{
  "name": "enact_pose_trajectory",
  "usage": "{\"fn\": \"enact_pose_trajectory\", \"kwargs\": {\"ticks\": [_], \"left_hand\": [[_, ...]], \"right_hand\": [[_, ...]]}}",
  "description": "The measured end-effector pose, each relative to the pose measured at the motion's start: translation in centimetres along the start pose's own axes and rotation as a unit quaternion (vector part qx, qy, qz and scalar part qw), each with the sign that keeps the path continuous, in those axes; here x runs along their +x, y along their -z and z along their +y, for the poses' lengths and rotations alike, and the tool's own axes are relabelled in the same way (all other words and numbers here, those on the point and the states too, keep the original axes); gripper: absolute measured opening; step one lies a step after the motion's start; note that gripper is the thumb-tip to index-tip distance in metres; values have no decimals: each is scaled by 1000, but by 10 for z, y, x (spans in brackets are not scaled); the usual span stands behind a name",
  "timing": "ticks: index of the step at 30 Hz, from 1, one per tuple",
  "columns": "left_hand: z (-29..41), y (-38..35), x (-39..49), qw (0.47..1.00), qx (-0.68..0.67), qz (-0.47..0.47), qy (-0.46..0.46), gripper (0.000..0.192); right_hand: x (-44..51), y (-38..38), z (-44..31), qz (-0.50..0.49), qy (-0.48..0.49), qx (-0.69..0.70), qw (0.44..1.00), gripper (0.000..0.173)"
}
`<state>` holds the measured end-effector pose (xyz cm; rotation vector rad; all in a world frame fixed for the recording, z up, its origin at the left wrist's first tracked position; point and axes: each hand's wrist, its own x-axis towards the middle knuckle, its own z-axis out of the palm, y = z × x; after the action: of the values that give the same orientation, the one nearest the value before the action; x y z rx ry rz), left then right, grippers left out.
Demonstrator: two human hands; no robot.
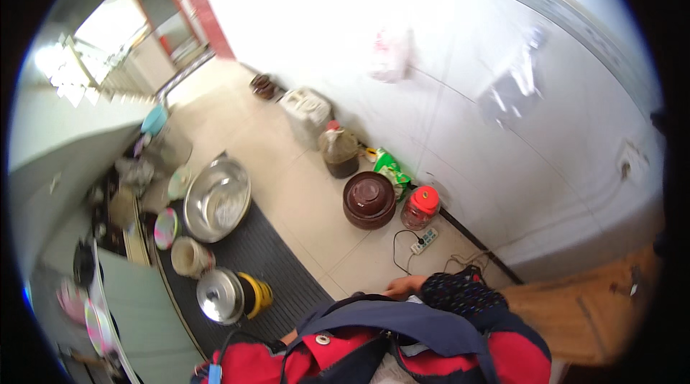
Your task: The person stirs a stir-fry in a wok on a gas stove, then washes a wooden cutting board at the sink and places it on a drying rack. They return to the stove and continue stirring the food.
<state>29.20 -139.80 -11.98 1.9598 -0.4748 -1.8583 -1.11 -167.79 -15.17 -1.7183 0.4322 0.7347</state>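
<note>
My right hand (405, 286) shows in front of my body, below a dark, dotted sleeve cuff. Its fingers are partly hidden by my jacket, and I cannot tell what they hold. Of my left hand (289, 337) only a small patch of skin shows at the jacket's edge; the rest is hidden. A white power strip (424, 241) with a black plug lies on the floor beyond my right hand. Near it stand a clear jar with a red lid (423, 201) and a brown lidded crock (369, 199). A steel pot with a lid (220, 296) stands beyond my left hand.
A steel basin (218, 199) sits at the far end of a black ribbed mat (291, 276). Along the wall stand a dark-filled bottle (339, 152), a whitish plastic jug (305, 114) and a green bag (392, 169). A wooden surface (582, 303) is at the right, a glass-like panel (143, 303) at the left.
</note>
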Motion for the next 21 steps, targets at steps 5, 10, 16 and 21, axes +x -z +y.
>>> {"fn": "enact_pose_trajectory", "kwargs": {"ticks": [5, 10, 16, 21], "left_hand": [[-6, -25, -5, 1000, -2, 4, -19, 30], [-4, -49, -19, 999, -26, 28, -27, 31], [-8, -50, -28, 997, -48, 52, -37, 32], [-20, -47, -32, 996, -60, 56, -33, 33]], "right_hand": [[78, -42, -86, -181, 295, -41, 937, 49], [76, -53, -96, -323, 160, 103, 927, 50], [108, -58, -89, -222, 306, -19, 925, 46], [135, -57, -94, -118, 221, -21, 968, 51]]}}
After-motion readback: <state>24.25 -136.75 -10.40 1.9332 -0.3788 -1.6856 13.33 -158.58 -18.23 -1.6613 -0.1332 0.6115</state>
